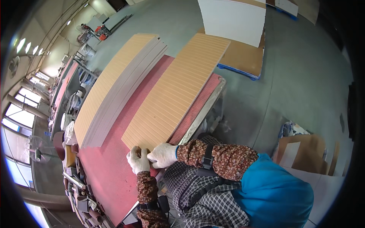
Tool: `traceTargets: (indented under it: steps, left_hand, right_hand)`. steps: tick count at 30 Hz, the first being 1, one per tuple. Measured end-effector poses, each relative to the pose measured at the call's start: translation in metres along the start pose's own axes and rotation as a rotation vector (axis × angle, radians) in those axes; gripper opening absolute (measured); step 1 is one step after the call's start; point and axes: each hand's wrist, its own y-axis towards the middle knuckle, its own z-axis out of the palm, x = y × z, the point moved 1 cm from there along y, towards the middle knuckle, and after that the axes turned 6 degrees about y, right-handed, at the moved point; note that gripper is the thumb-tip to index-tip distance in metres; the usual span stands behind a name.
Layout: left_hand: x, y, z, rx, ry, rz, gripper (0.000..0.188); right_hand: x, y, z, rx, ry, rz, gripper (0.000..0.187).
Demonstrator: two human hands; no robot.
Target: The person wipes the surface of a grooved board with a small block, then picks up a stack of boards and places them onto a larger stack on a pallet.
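Observation:
A long tan panel with grooves across its width lies on a table topped with red textured matting. Both my hands wear white knit gloves and meet at the panel's near end. My left hand is closed at the near edge, its fingers curled in. Close against it, my right hand is closed too, with its thumb side toward the left hand. Whatever lies between the fingers is too small or hidden to make out. Left of this panel stands a thick stack of similar grooved panels with grey edges.
A pale metal edge runs along the table's right side. Beyond it, a large white board stands on a blue pallet with brown sheets. Rolls and scraps crowd the left side near a fan. Cardboard lies at the right.

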Motion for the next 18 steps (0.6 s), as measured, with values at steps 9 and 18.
traceTargets:
  steps: [9, 18]
  left_hand:
    - [-0.014, 0.005, -0.015, 0.042, 0.245, -0.137, 0.063]
    - [-0.023, 0.029, -0.031, 0.281, 0.260, -0.306, 0.089]
  right_hand:
    - [-0.014, -0.040, -0.050, -0.052, 0.379, 0.005, 0.030]
    - [-0.166, -0.120, -0.307, -0.896, -0.616, 0.723, 0.050]
